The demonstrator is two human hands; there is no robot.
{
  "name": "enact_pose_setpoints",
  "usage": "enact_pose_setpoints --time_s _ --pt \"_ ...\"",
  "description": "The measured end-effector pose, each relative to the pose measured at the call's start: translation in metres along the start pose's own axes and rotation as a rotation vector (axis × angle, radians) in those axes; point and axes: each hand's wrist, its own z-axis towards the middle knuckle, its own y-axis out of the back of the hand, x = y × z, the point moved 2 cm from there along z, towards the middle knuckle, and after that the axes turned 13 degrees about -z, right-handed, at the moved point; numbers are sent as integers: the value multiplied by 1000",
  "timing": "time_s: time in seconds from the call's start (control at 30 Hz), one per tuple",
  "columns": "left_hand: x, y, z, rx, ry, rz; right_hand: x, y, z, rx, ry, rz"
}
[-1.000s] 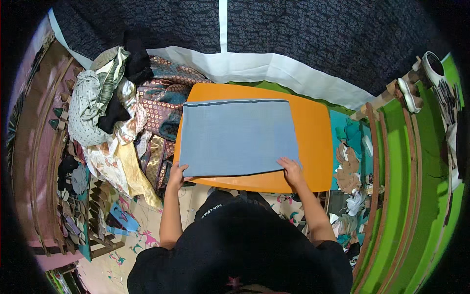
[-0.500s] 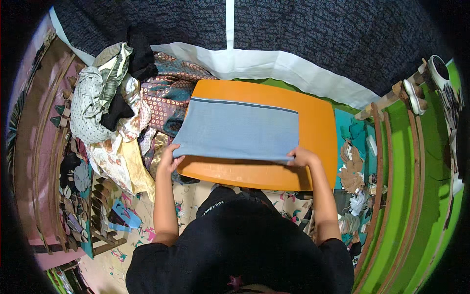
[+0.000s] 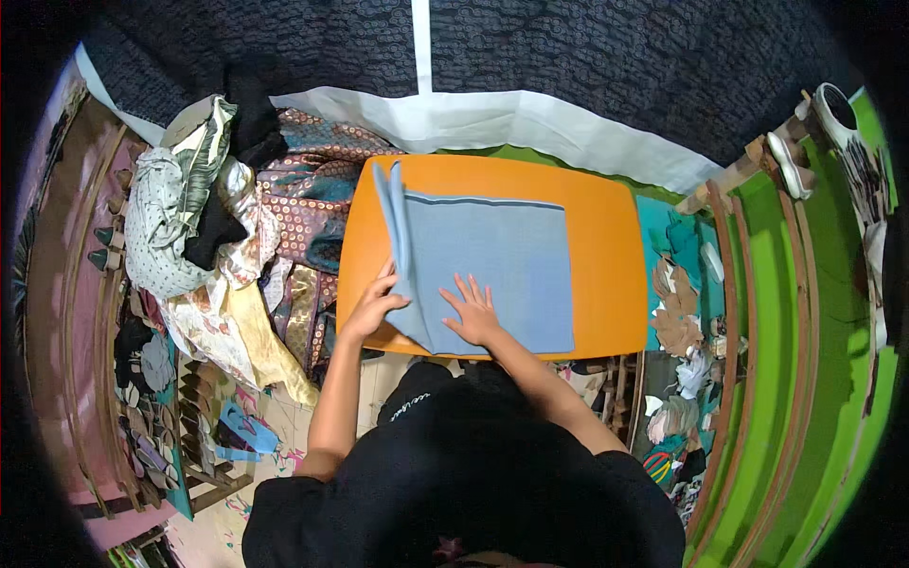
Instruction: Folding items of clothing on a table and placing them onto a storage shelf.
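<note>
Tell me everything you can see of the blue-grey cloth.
The blue-grey cloth looks like a thin, plain woven fabric, with a dark stripe along its far edge. Most of it lies flat, roughly rectangular, on the orange tabletop, its near edge close to the table's near edge. Its left side stands up in a bunched fold, touched by the left hand; the right hand rests spread on the flat part.
</note>
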Motion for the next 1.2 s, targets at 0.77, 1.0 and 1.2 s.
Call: enact_pose_setpoints --time_s 0.77,1.0,1.2 --pt "88 -97 57 179 -274 606 -158 34 -26 -256 -718 630" --pt "104 -113 51 216 -239 1115 -190 50 -41 -447 -536 581" --pt "115 -136 43 275 -283 1204 -209 14 -65 -395 -813 384"
